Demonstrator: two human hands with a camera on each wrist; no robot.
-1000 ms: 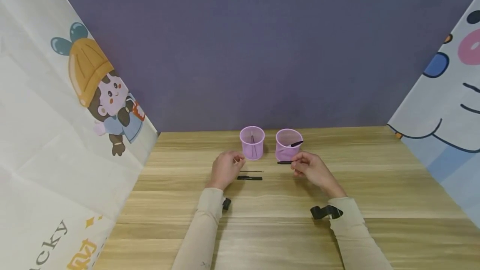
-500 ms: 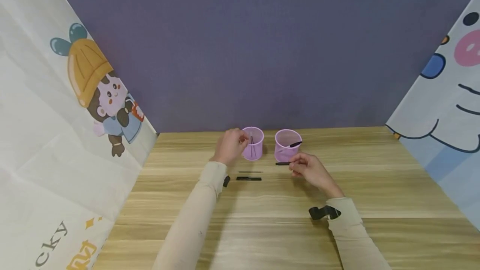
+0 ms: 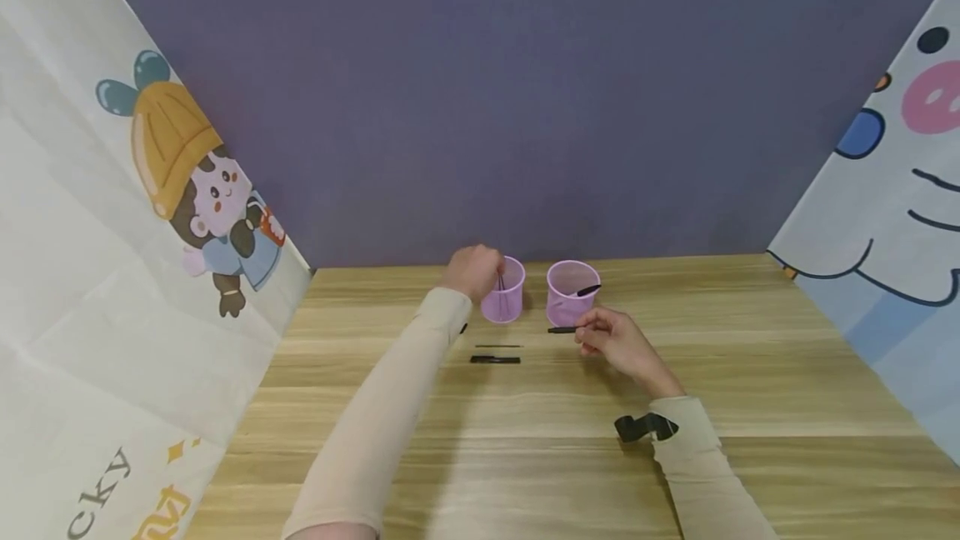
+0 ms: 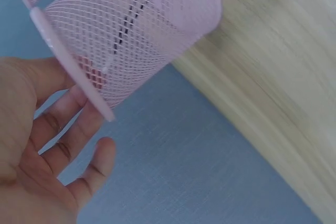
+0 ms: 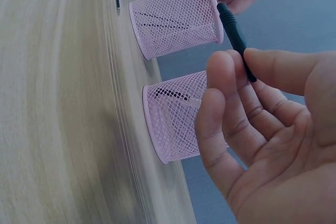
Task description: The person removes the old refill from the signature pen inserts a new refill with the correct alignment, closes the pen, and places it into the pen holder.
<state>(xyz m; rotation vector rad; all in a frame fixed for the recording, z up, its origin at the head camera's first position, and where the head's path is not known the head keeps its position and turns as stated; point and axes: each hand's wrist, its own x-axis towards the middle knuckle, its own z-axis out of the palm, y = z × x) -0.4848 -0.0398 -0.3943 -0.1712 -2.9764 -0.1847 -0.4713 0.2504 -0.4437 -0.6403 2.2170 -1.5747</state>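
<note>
While the right hand [image 3: 617,344] pinches a black pen piece [image 5: 234,30] between thumb and fingertips, just in front of the right cup [image 3: 572,312], the left hand [image 3: 474,272] is at the mouth of the left cup [image 3: 514,305], some fingertips inside the rim, little finger free outside. Can't tell if it's pinching anything; the mesh and rim hide the tips. Both cups are pink mesh, upright, side by side near the back edge of the wooden worktop [image 3: 540,457], not touching. Left cup holds two thin dark sticks [image 3: 503,290] leaning close together. Right cup holds a tilted pen [image 3: 588,291], black end by the right side of the rim. In front of the left cup, one thin stick [image 3: 498,346] lies flat, with a black pen [image 3: 495,360] roughly parallel just nearer the person. Black strap [image 3: 645,427] on the right wrist, beige sleeves on both arms. Purple backdrop [image 3: 525,107] behind.
</note>
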